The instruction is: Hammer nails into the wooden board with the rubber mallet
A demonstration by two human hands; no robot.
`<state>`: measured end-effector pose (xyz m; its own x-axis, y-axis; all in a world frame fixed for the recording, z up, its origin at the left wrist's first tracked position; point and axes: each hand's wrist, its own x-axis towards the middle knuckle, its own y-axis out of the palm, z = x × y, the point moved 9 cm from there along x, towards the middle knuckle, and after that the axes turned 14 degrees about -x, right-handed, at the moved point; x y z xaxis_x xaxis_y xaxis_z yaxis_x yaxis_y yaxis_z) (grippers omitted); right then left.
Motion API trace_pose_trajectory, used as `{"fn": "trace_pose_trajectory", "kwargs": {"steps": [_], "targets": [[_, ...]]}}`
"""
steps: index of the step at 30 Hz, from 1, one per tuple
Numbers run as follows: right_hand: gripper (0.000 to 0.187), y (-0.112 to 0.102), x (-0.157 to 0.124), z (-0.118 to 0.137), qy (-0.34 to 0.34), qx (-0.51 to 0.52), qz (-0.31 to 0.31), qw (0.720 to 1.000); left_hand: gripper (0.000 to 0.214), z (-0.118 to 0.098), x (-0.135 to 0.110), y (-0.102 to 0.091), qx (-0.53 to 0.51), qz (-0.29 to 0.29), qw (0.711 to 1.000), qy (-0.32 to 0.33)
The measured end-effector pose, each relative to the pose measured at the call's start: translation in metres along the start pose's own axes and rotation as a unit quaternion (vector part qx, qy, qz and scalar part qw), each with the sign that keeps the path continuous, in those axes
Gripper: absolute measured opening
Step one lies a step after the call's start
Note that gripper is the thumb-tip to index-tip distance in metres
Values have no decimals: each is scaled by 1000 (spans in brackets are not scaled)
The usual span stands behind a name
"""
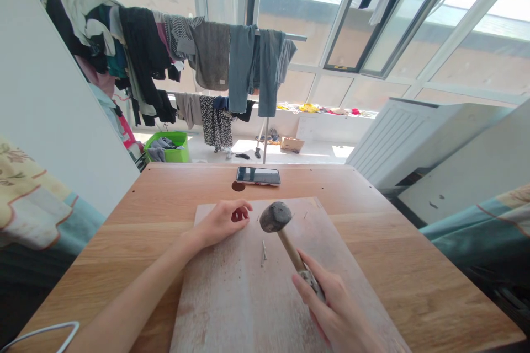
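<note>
Rubber mallet point(290, 249) over the board point(223, 298), your right hand point(331, 300) gripping its handle, dark head close to your left hand point(226, 220), which curls loosely, fingertips parted, nothing visible in it. Better, I'd judge, to clear those fingers from the striking line, then swing short and square. Loose nails point(264, 255) lie mid-board; phone point(258, 176) beyond, on the desk point(372, 231).

The slim left forearm point(153, 284) is showing bare on the near left, narrowing toward the wrist point(199, 240), while the left grip point(224, 221) and, at near right, the right grip point(331, 298) are showing bare, slender fingers point(317, 268).
</note>
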<state>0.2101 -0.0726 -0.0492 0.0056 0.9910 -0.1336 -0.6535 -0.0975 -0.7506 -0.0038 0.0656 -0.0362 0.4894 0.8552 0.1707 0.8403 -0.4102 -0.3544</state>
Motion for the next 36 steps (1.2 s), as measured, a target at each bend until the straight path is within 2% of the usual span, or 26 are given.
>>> {"fn": "trace_pose_trajectory", "kwargs": {"steps": [4, 8, 15, 20, 23, 27, 30, 33, 36], "targets": [[64, 5, 11, 25, -22, 5, 51, 998, 20, 0, 0, -2, -18, -13, 1000, -3], [60, 7, 18, 43, -38, 8, 70, 997, 12, 1, 0, -2, -11, -20, 1000, 3], [63, 12, 23, 41, -29, -12, 70, 997, 7, 7, 1, -3, -19, -26, 999, 15], [47, 6, 21, 55, -95, -49, 47, 993, 20, 5, 1, -3, -18, -28, 999, 10], [45, 6, 18, 59, -105, -65, 52, 991, 26, 6, 1, -3, -8, -28, 1000, 6], [47, 8, 16, 55, -99, -71, 60, 991, 24, 8, 3, -4, -4, -17, 1000, -10], [51, 7, 13, 42, -80, -81, 48, 992, 25, 0, 3, -9, 21, -15, 1000, -7], [56, -1, 6, 19, -50, -74, 12, 996, 17, -25, -2, -12, 111, -35, 992, 39], [58, -17, -7, -7, -29, -70, -33, 997, 12, -59, -11, 13, 206, 12, 972, 115]]}}
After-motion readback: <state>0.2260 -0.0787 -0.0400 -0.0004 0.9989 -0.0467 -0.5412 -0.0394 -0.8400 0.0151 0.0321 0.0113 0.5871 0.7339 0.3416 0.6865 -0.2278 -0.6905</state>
